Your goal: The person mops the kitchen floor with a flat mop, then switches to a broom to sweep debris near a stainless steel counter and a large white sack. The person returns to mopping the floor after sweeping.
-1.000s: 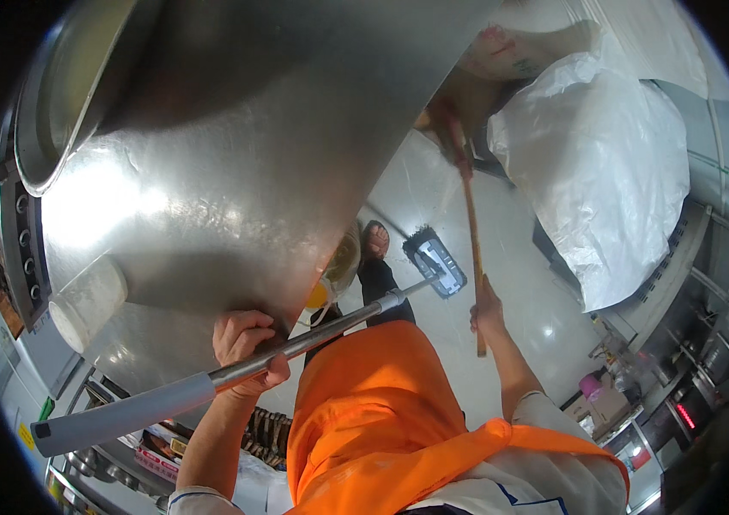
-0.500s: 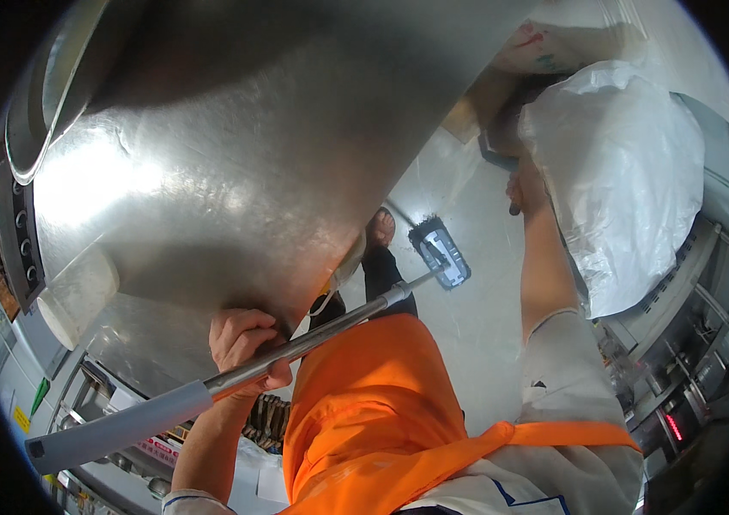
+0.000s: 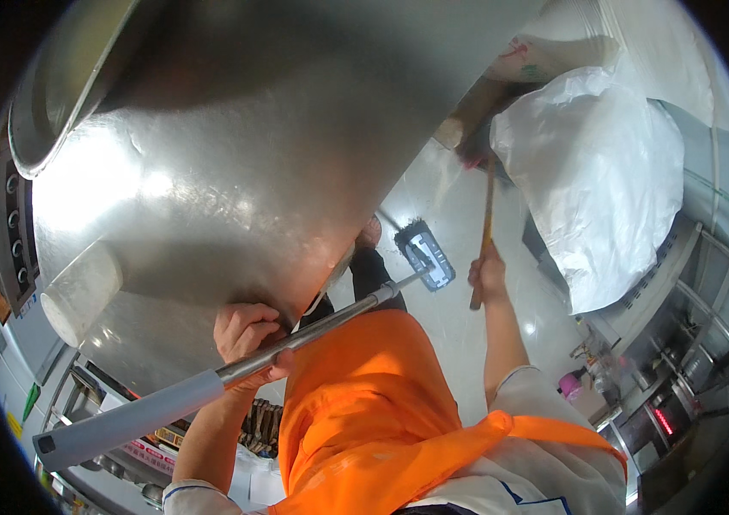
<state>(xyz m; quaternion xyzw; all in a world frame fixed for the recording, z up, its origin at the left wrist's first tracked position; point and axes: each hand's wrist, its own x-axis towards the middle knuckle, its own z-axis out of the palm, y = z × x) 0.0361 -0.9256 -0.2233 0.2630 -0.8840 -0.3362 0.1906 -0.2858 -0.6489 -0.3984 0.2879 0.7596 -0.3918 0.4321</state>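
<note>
My left hand (image 3: 244, 330) is wrapped round the metal pole of a long-handled floor scrub brush (image 3: 330, 324), close to the grip. Its grey grip (image 3: 133, 418) slants down to the lower left. The brush head (image 3: 427, 259), grey with dark bristles, rests on the floor near my foot. Farther right, my right hand (image 3: 490, 273) is closed on a wooden stick (image 3: 488, 210) held over the floor. The far end of the stick reaches beside a white plastic sheet (image 3: 596, 172); something reddish shows there, but I cannot tell what it is.
A large steel worktop (image 3: 244, 206) fills the upper left, with a translucent white tub (image 3: 85, 292) on it and a round metal vessel (image 3: 60, 112) at the far left. Steel equipment with rails (image 3: 716, 318) stands at the right. My orange apron (image 3: 364, 378) hangs below.
My right hand has drawn back toward me from beside the white sheet, and the wooden stick in it now shows. My left hand keeps its hold on the scrub brush.
</note>
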